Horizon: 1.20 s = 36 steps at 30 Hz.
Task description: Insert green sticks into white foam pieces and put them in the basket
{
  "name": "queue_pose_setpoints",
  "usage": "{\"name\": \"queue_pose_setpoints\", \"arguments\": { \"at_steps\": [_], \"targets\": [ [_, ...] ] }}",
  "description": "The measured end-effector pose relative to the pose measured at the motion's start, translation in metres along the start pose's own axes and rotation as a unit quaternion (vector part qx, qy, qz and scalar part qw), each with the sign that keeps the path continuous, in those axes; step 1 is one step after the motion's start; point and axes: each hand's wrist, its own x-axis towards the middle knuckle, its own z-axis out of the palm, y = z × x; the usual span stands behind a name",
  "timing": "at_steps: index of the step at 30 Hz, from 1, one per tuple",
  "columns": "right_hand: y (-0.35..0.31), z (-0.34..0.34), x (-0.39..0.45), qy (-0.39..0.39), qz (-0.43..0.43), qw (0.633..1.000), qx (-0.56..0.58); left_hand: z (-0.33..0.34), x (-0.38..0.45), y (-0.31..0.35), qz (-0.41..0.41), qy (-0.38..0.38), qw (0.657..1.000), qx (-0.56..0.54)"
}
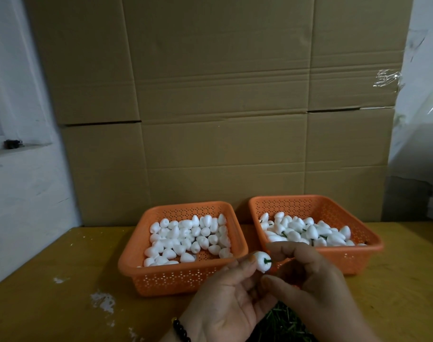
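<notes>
Two orange baskets sat side by side on the yellow surface [62, 255], backed by a wall of flattened cardboard [210, 95]. The left basket [181, 277] held only plain white foam pieces [186, 238]; the right basket [353, 257] held foam pieces already fitted with sticks [306, 232], dark green stubs poking out here and there. That split read as supply on one side and finished stock on the other, both within easy reach of the person. A loose heap of green sticks [282, 319] lay on the surface directly under the hands, presumably kept there so the right hand could pick one up with little travel. The left hand [225, 299], a dark bead bracelet [181, 329] at its wrist, pinched one foam piece [261, 261] at its fingertips, palm turned up, holding it steady in front of the gap between the baskets. The right hand [311, 280] had its thumb and forefinger closed on a short green stick [267, 261] that met the right side of the foam piece. The stick appeared partly seated, a short length showing between foam and fingertips; how deep it went could not be told. So the piece sat at the very tips of both grips, clear of both palms. It looked nearly ready to go into the right basket just behind it.
</notes>
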Motion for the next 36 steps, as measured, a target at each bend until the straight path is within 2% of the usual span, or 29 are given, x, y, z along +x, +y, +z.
{"name": "queue_pose_setpoints", "arguments": {
  "at_steps": [4,12,17,23,32,36],
  "targets": [
    [0.001,0.001,-0.001,0.005,-0.010,1.000,0.003,0.001,0.000,-0.002,-0.021,-0.021,0.999,-0.023],
    [-0.001,0.000,-0.002,-0.005,-0.025,1.000,0.006,0.000,-0.001,-0.005,-0.020,0.013,0.999,0.025],
    [-0.001,0.001,-0.001,-0.029,0.017,0.998,0.053,0.003,-0.001,-0.003,-0.016,0.020,0.999,0.029],
    [-0.005,0.002,0.000,-0.026,0.063,0.990,0.127,0.004,-0.002,-0.001,0.045,-0.004,0.998,0.055],
    [0.009,0.005,0.002,-0.010,0.083,0.986,0.145,0.004,0.003,-0.003,0.108,0.040,0.987,0.114],
    [0.014,0.004,0.004,0.046,0.064,0.995,0.064,-0.004,0.007,0.007,0.141,0.080,0.980,0.115]
  ]
}}
